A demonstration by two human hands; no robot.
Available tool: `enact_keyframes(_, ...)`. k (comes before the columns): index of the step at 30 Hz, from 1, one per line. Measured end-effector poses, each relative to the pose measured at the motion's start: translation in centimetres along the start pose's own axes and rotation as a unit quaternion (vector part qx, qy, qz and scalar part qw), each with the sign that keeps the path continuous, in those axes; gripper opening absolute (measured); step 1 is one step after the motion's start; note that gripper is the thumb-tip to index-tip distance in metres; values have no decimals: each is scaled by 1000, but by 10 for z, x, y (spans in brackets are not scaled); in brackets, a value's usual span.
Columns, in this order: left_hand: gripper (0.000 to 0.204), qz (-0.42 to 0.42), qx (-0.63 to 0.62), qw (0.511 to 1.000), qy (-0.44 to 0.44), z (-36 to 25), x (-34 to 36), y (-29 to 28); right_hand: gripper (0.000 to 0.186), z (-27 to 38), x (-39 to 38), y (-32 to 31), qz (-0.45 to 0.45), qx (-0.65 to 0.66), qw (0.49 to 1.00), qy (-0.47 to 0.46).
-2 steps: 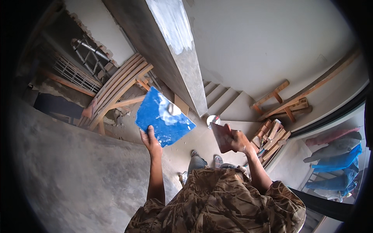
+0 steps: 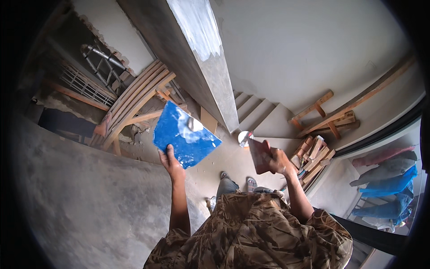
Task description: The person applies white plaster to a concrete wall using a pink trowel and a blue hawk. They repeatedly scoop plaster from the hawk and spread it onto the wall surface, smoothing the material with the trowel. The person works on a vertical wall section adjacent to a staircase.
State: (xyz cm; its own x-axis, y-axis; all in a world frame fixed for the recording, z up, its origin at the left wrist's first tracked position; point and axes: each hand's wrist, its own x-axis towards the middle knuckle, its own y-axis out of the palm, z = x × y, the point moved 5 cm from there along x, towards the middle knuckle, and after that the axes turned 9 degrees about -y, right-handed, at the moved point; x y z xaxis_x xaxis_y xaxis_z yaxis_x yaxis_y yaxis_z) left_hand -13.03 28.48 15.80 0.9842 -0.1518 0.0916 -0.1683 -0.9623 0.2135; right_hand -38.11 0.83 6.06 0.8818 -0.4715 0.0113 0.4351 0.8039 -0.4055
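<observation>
My left hand (image 2: 173,162) grips the lower left of a flat blue board (image 2: 179,139), its thumb on the top face. The board is smeared with white paste and carries a pale lump (image 2: 194,125) near its upper right. To the right, my right hand (image 2: 280,162) is closed on a reddish-brown flat trowel (image 2: 259,157), held apart from the board. A small white bucket (image 2: 243,140) with a tool in it stands on the floor just beyond the trowel.
Ahead are a concrete column (image 2: 224,89) and stairs (image 2: 264,114). Curved timber formwork (image 2: 134,94) and metal scaffolding (image 2: 98,60) lie left. A wood pile (image 2: 313,159), timber frames (image 2: 333,125) and hanging clothes (image 2: 392,184) are right. A concrete surface (image 2: 80,188) fills the lower left.
My left hand and the blue board have moved slightly to the left. My right hand and the trowel have moved slightly right, away from the board.
</observation>
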Motion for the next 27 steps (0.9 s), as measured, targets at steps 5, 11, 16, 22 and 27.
enact_keyframes(5,44,-65,-125,970,-197,27,2,-34,26,-37,-16,-49,-93,40,991,91)
enact_keyframes(11,31,-15,-244,923,-298,46,-14,-28,25,-78,-23,-79,-223,215,948,74)
enact_keyframes(16,25,-9,-255,896,-364,83,-9,-43,24,-96,-16,-55,-231,282,927,88)
enact_keyframes(22,22,-25,-219,887,-406,89,-3,-40,27,-133,3,24,-175,267,933,166)
enact_keyframes(27,26,-21,-247,848,-469,139,5,-60,26,-172,13,93,-98,209,950,212)
